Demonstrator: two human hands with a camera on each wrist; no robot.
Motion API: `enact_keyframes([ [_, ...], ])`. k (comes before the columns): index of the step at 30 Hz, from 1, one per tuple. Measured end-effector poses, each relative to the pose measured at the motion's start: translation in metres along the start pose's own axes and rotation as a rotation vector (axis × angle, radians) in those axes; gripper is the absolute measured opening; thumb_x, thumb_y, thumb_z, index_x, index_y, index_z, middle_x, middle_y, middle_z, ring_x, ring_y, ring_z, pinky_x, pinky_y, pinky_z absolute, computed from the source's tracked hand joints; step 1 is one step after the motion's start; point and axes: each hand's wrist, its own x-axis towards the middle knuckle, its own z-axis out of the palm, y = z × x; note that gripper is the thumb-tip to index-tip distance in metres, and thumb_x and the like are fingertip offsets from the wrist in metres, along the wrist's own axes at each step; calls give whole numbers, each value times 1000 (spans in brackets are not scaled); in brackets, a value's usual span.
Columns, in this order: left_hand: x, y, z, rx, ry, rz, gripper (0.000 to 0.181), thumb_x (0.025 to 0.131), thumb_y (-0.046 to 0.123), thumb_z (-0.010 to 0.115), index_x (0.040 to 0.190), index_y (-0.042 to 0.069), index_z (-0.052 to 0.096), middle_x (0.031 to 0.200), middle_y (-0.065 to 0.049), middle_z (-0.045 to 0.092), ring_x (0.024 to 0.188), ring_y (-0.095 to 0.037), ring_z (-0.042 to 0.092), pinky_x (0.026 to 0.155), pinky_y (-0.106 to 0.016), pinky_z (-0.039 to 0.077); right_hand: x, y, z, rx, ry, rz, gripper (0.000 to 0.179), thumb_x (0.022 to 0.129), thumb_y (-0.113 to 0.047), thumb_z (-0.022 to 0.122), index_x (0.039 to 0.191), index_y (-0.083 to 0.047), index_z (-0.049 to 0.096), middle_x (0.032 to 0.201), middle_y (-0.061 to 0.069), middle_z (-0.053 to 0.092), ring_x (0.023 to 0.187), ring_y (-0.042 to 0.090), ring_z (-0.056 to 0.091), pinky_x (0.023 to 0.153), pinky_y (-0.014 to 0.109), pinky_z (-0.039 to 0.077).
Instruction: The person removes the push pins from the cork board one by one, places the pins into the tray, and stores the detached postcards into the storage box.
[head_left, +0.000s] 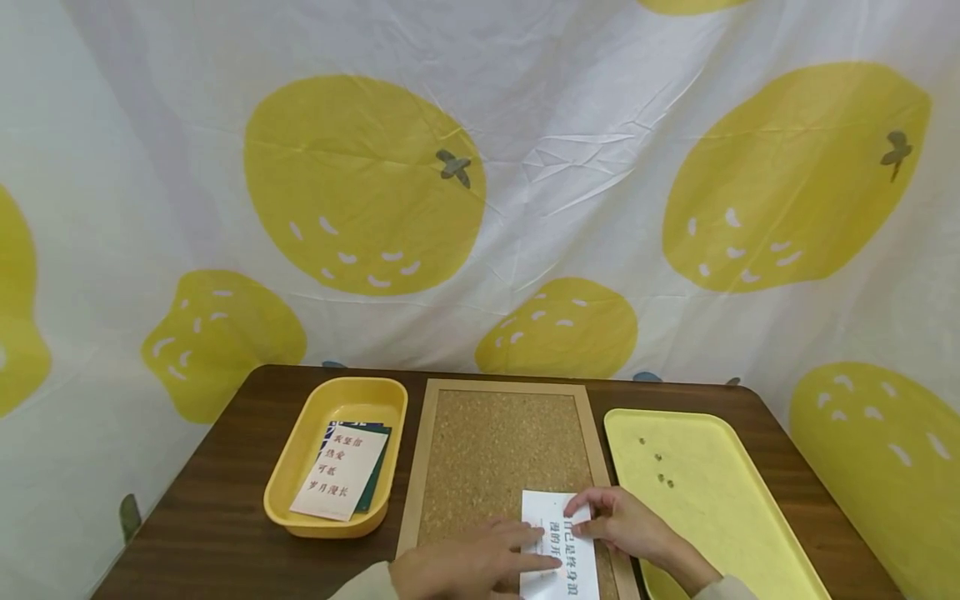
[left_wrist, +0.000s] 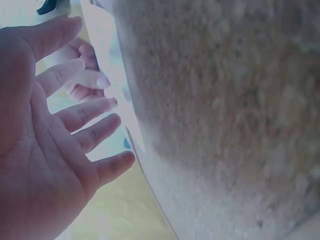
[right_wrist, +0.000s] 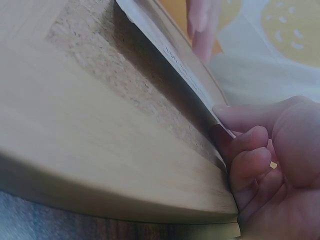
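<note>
A white card with printed characters (head_left: 574,577) lies over the lower right of a wood-framed corkboard (head_left: 510,454). My right hand (head_left: 630,525) pinches the card's right edge; in the right wrist view its thumb (right_wrist: 245,116) is on top, with curled fingers below the edge. There the card (right_wrist: 182,70) stands slightly off the cork. My left hand (head_left: 468,565) reaches across the card's left side with its fingers extended. In the left wrist view the left hand (left_wrist: 50,145) shows its palm, with fingers spread and fairly straight.
Left of the board stands a yellow-orange basin (head_left: 279,492) with several cards (head_left: 337,475) in it. On the right lies a pale yellow tray (head_left: 727,508) with several small pins (head_left: 660,478). A lemon-print curtain (head_left: 525,208) hangs behind the dark wooden table (head_left: 202,492).
</note>
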Motion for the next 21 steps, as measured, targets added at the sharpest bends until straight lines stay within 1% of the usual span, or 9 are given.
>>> enact_keyframes([
  [3, -5, 0, -5, 21, 41, -1, 55, 102, 43, 52, 153, 31, 37, 153, 6, 41, 141, -10, 37, 114, -36, 37, 0, 0, 0, 3, -1, 2, 18, 87, -16, 74, 103, -8, 70, 72, 0, 50, 47, 7, 40, 40, 17, 35],
  [4, -8, 1, -7, 12, 59, -7, 55, 101, 43, 52, 153, 31, 38, 153, 6, 42, 140, -10, 39, 114, -35, 37, 0, 0, 0, 3, -1, 1, 18, 87, -16, 74, 103, -8, 70, 72, 0, 50, 47, 7, 40, 40, 17, 35],
  [11, -21, -2, -14, -19, 182, -20, 57, 100, 37, 58, 152, 23, 40, 153, -7, 43, 140, -20, 42, 113, -39, 39, 0, -1, 1, -2, 8, 7, 18, 87, -16, 74, 102, -8, 70, 72, 0, 51, 48, 7, 41, 41, 17, 35],
  [14, -27, -5, -17, -24, 236, -21, 57, 99, 36, 59, 151, 21, 41, 150, -7, 47, 136, -19, 46, 110, -38, 42, 0, -2, 1, 3, 12, 14, 18, 87, -16, 75, 102, -8, 70, 73, 0, 51, 48, 7, 41, 41, 18, 35],
  [16, -31, -7, -18, -43, 268, -22, 56, 99, 33, 60, 150, 19, 43, 148, -6, 50, 134, -19, 48, 109, -37, 43, 0, -2, 1, 6, 12, 16, 18, 87, -16, 74, 102, -8, 70, 73, 0, 51, 48, 7, 40, 41, 18, 35],
  [21, -43, -14, -22, -93, 329, -49, 53, 100, 32, 60, 149, 18, 44, 147, -5, 51, 134, -21, 49, 109, -38, 44, 0, -2, 2, 12, 12, 16, 18, 86, -14, 74, 102, -7, 70, 73, 0, 51, 48, 7, 40, 41, 18, 35],
])
